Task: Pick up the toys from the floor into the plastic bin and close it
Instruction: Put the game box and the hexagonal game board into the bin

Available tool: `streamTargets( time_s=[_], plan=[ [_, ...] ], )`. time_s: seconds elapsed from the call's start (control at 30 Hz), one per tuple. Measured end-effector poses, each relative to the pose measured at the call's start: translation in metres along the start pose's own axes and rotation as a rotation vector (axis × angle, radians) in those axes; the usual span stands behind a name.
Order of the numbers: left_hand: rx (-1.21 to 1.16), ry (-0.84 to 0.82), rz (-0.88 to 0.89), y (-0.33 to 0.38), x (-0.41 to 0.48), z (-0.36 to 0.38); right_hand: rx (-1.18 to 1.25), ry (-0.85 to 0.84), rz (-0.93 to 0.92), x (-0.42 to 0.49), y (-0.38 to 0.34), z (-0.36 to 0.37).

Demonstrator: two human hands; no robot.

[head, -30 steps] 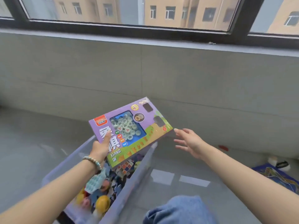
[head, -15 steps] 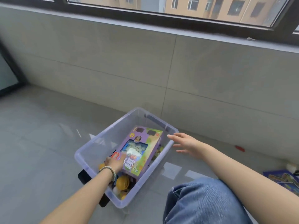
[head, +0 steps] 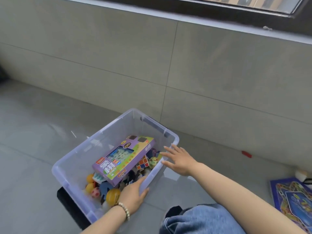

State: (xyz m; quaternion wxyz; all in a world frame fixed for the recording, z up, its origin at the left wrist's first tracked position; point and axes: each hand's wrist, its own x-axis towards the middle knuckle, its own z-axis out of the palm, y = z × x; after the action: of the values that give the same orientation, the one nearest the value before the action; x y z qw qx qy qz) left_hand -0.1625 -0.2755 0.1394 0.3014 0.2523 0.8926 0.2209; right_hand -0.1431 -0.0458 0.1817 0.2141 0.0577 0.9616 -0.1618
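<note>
Left hand (head: 133, 195) off box (head: 125, 159), fingers (head: 144, 191) round bin rim (head: 94, 138)

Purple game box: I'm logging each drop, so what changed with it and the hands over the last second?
The left hand lowered the purple game box from above the plastic bin onto the toys inside, let go, and now holds the bin's near wall. The right hand, open, moved to the bin's right rim. The bin stayed lidless; the puzzle board stayed on the floor.
</note>
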Motion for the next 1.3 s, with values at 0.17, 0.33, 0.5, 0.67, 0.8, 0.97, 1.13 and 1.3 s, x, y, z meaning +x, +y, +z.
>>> streamTargets(
  time_s=[0.17, 0.33, 0.5, 0.67, 0.8, 0.97, 1.13, 1.3],
  plan=[
    [0.054, 0.019, 0.086, 0.001, 0.003, -0.008, -0.037, 0.156, -0.083, 0.005, 0.009, 0.008],
    [0.191, -0.057, 0.159, 0.0, 0.019, -0.023, 0.017, 0.167, -0.037, -0.012, 0.029, 0.012],
    [0.261, -0.104, 0.257, 0.031, 0.051, -0.034, 0.124, 0.21, 0.101, -0.045, 0.063, 0.016],
    [0.427, -0.121, 0.335, 0.092, 0.087, -0.012, 0.172, 0.297, 0.313, -0.089, 0.108, 0.021],
    [0.475, -0.184, 0.418, 0.142, 0.11, 0.015, 0.305, 0.375, 0.519, -0.123, 0.146, 0.031],
    [0.547, -0.272, 0.501, 0.196, 0.131, 0.036, 0.454, 0.407, 0.659, -0.165, 0.181, 0.047],
    [0.568, -0.351, 0.501, 0.222, 0.139, 0.047, 0.594, 0.387, 0.638, -0.191, 0.194, 0.049],
    [0.383, -0.369, 0.526, 0.268, 0.137, 0.061, 1.097, 0.478, 0.618, -0.218, 0.216, 0.01]
  ],
)
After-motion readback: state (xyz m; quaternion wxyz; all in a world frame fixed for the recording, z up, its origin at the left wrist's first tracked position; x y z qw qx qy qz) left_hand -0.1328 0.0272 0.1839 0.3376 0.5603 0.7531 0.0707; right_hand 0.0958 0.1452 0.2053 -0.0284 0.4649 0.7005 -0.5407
